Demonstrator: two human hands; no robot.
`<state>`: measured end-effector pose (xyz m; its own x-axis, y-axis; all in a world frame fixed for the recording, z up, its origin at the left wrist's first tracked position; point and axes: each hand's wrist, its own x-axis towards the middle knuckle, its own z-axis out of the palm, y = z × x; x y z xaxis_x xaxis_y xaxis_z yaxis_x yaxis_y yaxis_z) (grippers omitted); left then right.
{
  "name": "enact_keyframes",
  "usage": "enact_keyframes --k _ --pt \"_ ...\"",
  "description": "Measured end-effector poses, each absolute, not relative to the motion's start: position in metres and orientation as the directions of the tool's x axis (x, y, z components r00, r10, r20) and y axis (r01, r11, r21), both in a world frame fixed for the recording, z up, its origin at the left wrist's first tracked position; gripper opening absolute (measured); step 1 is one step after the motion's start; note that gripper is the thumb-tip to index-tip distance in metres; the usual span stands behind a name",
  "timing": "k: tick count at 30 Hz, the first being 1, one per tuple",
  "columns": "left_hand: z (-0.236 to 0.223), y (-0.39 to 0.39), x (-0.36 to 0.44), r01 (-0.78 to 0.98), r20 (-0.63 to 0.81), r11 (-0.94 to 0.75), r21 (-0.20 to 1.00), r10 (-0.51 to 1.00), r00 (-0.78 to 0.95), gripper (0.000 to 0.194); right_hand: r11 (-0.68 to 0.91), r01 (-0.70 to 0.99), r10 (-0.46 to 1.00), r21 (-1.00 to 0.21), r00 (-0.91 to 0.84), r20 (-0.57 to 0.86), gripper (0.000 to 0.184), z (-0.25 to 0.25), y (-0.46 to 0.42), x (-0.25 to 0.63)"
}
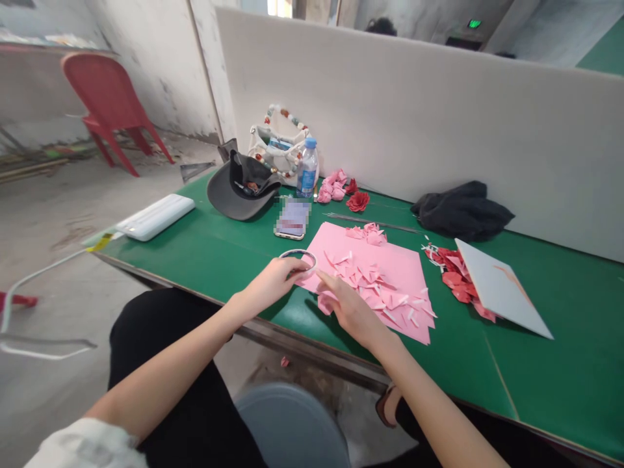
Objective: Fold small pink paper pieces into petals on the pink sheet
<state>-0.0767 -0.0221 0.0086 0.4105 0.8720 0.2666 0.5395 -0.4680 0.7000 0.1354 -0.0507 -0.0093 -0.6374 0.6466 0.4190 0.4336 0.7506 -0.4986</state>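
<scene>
My left hand (273,283) grips a narrow roll of clear tape (298,259) at the near edge of a pink paper sheet (370,257). My right hand (350,310) lies over that sheet's near corner, its fingertips among several cut pink paper pieces (375,286). A crumpled pink scrap (326,303) sits by my right hand, and I cannot tell whether the fingers hold it. Both hands are above the green worktable (526,364), close together.
Behind the sheet lie a phone (291,218), a black cap (241,185), a water bottle (307,169), a beaded bag (277,146) and paper roses (336,186). Red paper scraps (453,276) lie rightward under a white board (502,289), beside black cloth (463,211).
</scene>
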Motion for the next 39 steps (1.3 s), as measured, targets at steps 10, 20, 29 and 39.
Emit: enact_keyframes --k 10,20,29,39 --pt "0.012 -0.036 -0.063 0.329 0.155 -0.357 0.874 0.847 0.508 0.027 0.613 0.418 0.789 -0.67 -0.367 0.493 0.059 -0.002 -0.057 0.132" --pt "0.0 -0.04 -0.052 0.197 0.088 -0.192 0.961 0.893 0.44 0.026 0.249 0.122 0.966 -0.961 -0.108 0.237 0.06 0.004 -0.057 0.126" --pt "0.004 -0.044 -0.053 0.354 0.159 -0.338 0.872 0.88 0.448 0.021 -0.011 -0.019 0.958 -1.0 -0.288 -0.005 0.057 0.009 -0.051 0.135" --pt "0.014 -0.047 -0.053 0.392 0.142 -0.366 0.844 0.857 0.494 0.021 -0.065 0.068 0.967 -0.996 -0.241 -0.079 0.062 0.006 -0.05 0.137"
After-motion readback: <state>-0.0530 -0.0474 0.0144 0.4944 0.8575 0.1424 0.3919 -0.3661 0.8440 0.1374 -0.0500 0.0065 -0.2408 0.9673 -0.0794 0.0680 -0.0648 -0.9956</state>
